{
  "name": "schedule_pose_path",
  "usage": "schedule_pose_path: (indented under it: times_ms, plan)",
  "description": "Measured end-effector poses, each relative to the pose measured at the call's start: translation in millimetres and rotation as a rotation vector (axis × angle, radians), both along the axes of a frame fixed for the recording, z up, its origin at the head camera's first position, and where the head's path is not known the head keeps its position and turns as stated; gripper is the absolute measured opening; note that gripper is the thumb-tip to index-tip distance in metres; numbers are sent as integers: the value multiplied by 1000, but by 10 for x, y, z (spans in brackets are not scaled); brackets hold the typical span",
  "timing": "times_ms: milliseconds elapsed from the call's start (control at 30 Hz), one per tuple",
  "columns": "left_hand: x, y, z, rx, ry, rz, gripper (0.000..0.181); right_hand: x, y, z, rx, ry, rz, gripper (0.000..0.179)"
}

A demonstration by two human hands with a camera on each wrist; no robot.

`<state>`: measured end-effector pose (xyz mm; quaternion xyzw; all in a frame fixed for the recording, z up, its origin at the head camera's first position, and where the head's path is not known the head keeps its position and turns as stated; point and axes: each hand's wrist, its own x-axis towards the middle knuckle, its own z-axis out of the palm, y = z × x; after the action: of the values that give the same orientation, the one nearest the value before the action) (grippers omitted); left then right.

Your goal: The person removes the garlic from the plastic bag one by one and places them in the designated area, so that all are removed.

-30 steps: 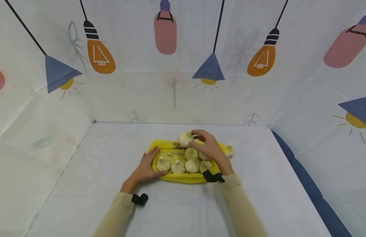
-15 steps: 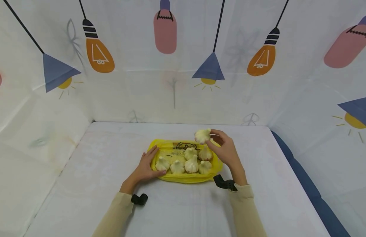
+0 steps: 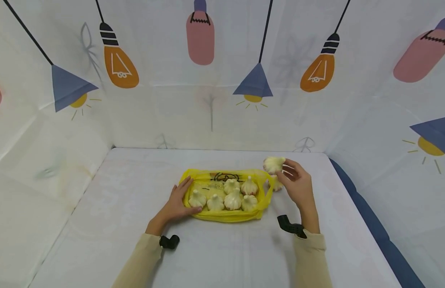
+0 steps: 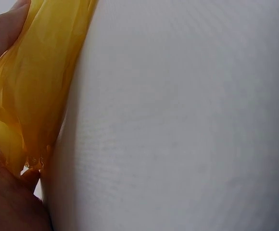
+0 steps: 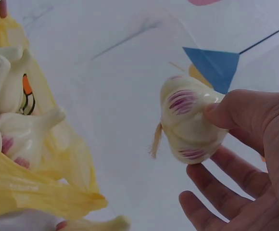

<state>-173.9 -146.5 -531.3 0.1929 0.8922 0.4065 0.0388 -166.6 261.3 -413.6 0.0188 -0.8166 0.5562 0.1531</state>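
Observation:
A yellow plastic bag (image 3: 226,218) lies spread on the table with several garlic bulbs (image 3: 233,200) in it. My left hand (image 3: 175,204) holds the bag's left end, thumb at the front edge and fingers along the side; in the left wrist view the yellow film (image 4: 43,72) shows between thumb and fingers. Right of the bag, my right hand (image 3: 298,184) pinches a garlic bulb (image 3: 273,165) above the table. In the right wrist view this bulb (image 5: 185,125) is cream with purple streaks and a root tuft.
Another garlic bulb (image 3: 277,185) lies just right of the bag, partly behind the right hand's bulb. The white table (image 3: 215,256) meets a white cloth backdrop (image 3: 164,108) with printed lamps. Blue padding (image 3: 373,216) runs along the table's right side.
The right hand has carried its garlic bulb rightward from over the bag to beyond its right end. The left hand has stayed on the bag.

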Motion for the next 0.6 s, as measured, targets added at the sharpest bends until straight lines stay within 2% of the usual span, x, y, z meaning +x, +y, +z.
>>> schedule_pose_path:
  times_ms: [233, 600]
  plan:
    - [2, -3, -6, 13, 7, -4, 112, 25, 162, -102, 7, 16, -95, 44]
    - [-15, -5, -23, 4, 8, -1, 111, 74, 352, -306, 44, -69, -183, 47]
